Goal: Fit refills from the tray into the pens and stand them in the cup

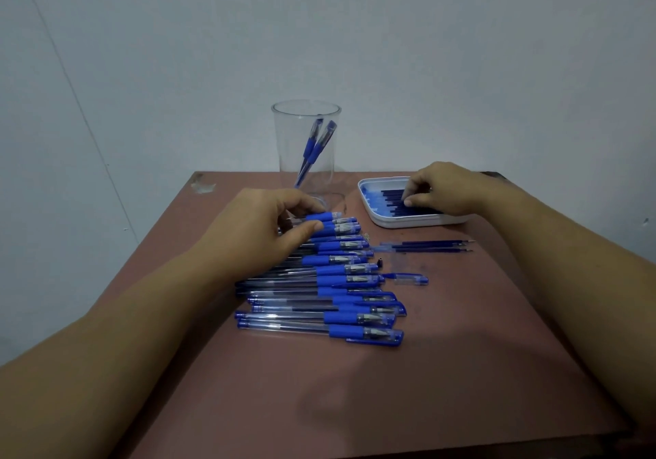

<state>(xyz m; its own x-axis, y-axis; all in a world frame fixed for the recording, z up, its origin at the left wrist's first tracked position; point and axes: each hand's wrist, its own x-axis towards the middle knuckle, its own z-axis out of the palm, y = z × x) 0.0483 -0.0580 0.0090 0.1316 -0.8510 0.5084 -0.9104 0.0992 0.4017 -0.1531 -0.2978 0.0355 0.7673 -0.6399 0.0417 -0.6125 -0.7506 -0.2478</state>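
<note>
Head view. My left hand (262,224) sits at the far end of the row of clear-barrelled pens with blue rubber grips (355,293). Its thumb and curled fingers pinch the farthest pen (324,216) at its blue grip. That pen lies flat, cap end to the right, just in front of the tall clear plastic cup (307,160).

My right hand (440,189) reaches into the shallow white plastic tray (408,223). Thumb and fingertips are narrowed onto one of the dark blue refills (392,194) lying side by side there.

Two capped blue pens (317,142) lean inside the cup. A few loose refills (426,245) lie on the reddish-brown table (461,352) between tray and row. A loose blue-clear cap (411,278) lies just right of the row.
</note>
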